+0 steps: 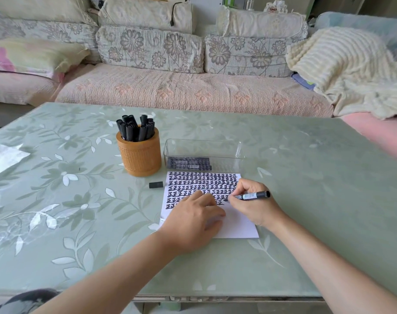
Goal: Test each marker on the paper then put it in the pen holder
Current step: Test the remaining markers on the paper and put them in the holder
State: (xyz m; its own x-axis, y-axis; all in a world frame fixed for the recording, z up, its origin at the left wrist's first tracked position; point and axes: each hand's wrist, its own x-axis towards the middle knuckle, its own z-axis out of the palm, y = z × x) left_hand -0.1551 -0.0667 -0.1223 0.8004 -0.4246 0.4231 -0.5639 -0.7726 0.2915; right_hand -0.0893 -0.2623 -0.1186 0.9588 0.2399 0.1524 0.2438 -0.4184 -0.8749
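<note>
My right hand (pixel 253 203) grips an uncapped black marker (pixel 252 196), its tip touching the white paper (pixel 236 225) beside the last written character. Rows of black marks fill the paper's upper half. My left hand (pixel 190 220) lies flat on the paper, fingers spread, holding it down. The marker's black cap (pixel 156 184) lies on the table left of the paper. An orange round pen holder (pixel 139 155) with several black markers (pixel 136 129) upright in it stands beyond the cap. A clear plastic box (pixel 204 152) behind the paper holds a few markers lying flat.
The green floral table (pixel 79 200) carries a crumpled clear wrapper (pixel 5 158) at its left edge. A sofa (pixel 193 87) with cushions runs behind the table, with a cream blanket (pixel 342 64) at the right.
</note>
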